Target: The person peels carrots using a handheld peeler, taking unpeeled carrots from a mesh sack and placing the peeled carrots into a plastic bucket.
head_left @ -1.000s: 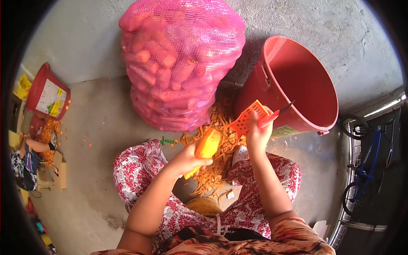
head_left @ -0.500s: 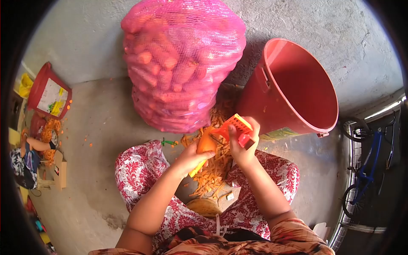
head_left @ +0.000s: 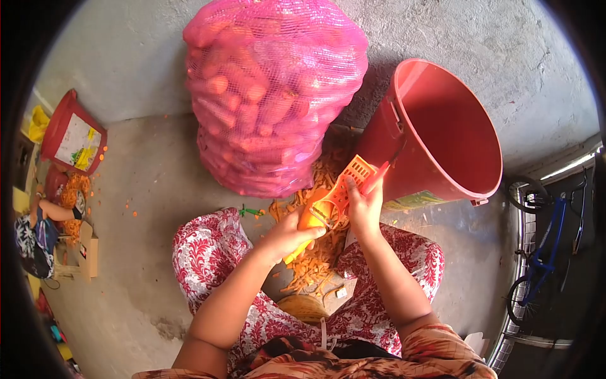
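Note:
A thick orange carrot (head_left: 312, 218) is held in my left hand (head_left: 287, 237), its lower end pointing toward my lap. My right hand (head_left: 365, 205) grips an orange peeler (head_left: 341, 189) with a holed body, and a red handle shows beside the fingers. The peeler's ring-shaped head lies against the carrot's upper part. Orange peelings (head_left: 309, 273) cover the floor below both hands.
Ahead stands a pink mesh sack (head_left: 271, 95) full of carrots. A large red bucket (head_left: 404, 145) is tilted at the right. A blue bicycle (head_left: 544, 246) stands far right. At the far left are another person (head_left: 41, 234) and a red tub (head_left: 57, 129).
The peeler has turned in my right hand and come left and down onto the carrot. My left hand still holds the carrot, slightly lower than before.

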Tool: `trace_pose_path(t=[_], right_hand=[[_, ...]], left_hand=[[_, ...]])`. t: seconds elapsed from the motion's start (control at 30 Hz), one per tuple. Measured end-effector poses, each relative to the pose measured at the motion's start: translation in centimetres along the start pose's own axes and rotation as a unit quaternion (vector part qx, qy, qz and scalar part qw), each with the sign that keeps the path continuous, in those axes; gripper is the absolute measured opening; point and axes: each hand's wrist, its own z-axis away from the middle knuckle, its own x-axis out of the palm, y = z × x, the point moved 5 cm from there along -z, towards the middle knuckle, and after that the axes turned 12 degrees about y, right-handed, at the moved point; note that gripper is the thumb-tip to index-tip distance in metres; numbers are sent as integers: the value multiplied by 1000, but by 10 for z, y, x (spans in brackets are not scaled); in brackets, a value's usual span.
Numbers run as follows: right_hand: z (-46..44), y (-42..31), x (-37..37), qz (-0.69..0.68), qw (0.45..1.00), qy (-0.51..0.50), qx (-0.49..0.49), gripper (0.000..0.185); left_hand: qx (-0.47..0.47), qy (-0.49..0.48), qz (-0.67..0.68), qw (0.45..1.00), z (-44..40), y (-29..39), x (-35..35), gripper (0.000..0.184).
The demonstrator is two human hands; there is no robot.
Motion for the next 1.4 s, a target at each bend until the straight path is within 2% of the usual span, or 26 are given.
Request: trace_pose_path(t=[0.17, 0.37, 0.47, 0.63, 0.87, 1.03, 1.07, 1.13, 1.23, 1.27, 1.4], right_hand=[[2, -14, 0, 71, 988, -4, -134, 29], [6, -22, 2, 71, 990, -28, -118, 30], [13, -34, 1, 88, 972, -30, -218, 32], [24, -33, 0, 119, 973, -44, -194, 39], [1, -9, -9, 134, 978, -40, -152, 39], [-27, 5, -23, 161, 972, 31, -167, 35], [-39, 3, -32, 243, 933, 73, -254, 33], [-66, 23, -54, 104, 976, 137, -132, 32], [-57, 5, -47, 61, 981, 86, -161, 30], [-51, 1, -42, 47, 987, 68, -139, 29], [-36, -11, -35, 96, 983, 47, -149, 31]], left_hand=[[2, 11, -16, 1000, -4, -5, -3, 45], [30, 9, -30, 999, -1, 0, 0, 44], [20, -3, -19, 1000, 1, -1, 1, 44], [-3, -19, -40, 999, 0, -4, 1, 41], [2, -36, -73, 997, -4, -8, 6, 34], [-33, -52, -48, 997, -2, -12, 3, 34], [-43, -66, -36, 996, 2, -13, 2, 34], [-43, -71, -22, 996, 6, -12, -5, 35], [-19, -20, -16, 999, 2, -10, -15, 39], [-13, -18, -23, 999, 2, -9, -15, 41], [10, -6, -46, 999, 2, -4, -12, 49]])
